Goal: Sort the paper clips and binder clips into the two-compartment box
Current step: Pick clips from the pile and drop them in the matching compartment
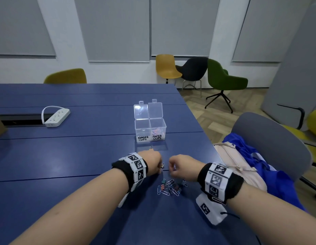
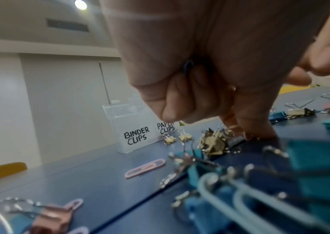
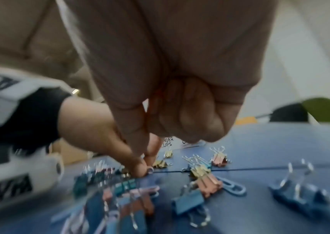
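The clear two-compartment box (image 1: pixel 150 128) stands open on the blue table; its right half, labelled PAPER CLIPS, holds several paper clips, and the BINDER CLIPS half looks bare. A mixed pile of clips (image 1: pixel 169 187) lies near me. Just beyond the pile, my left hand (image 1: pixel 160 169) is curled. In the left wrist view it hides a blue paper clip (image 2: pixel 189 66) in its palm while its fingertips (image 2: pixel 260 134) touch the table by gold binder clips (image 2: pixel 212 142). My right hand (image 1: pixel 172 169) is curled too, its fingertips (image 3: pixel 140 167) pinching what looks like a small binder clip's silver loop (image 3: pixel 150 170), blurred.
A white power strip (image 1: pixel 55 117) lies at the far left by a cable slot. The table's right edge runs close to my right arm. Beside it a grey chair (image 1: pixel 270 138) holds a beige bag (image 1: pixel 229 160) and blue cloth (image 1: pixel 256 156). A loose pink paper clip (image 2: pixel 145 168) lies apart.
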Action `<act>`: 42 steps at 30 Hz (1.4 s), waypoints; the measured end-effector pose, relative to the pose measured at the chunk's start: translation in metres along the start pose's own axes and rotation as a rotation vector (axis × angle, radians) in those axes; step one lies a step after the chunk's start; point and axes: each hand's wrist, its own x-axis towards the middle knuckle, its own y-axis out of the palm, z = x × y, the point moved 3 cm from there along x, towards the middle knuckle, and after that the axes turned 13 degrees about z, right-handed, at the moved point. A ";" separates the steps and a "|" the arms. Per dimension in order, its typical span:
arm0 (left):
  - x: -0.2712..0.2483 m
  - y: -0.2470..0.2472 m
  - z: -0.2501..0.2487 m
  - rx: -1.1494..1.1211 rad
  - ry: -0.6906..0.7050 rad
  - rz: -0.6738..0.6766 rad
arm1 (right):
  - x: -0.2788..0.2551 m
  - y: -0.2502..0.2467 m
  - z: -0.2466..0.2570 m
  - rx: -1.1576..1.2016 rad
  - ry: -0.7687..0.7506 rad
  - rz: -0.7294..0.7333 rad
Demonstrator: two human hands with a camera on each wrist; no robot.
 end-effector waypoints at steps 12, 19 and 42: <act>-0.016 0.010 0.039 -0.891 0.040 0.046 | 0.005 0.016 0.010 -0.332 0.011 0.045; -0.030 0.021 0.043 -1.734 0.091 0.064 | 0.010 0.023 0.011 -0.451 0.073 0.180; -0.043 0.035 -0.008 -0.314 0.007 0.050 | -0.042 0.008 -0.074 1.714 -0.137 -0.017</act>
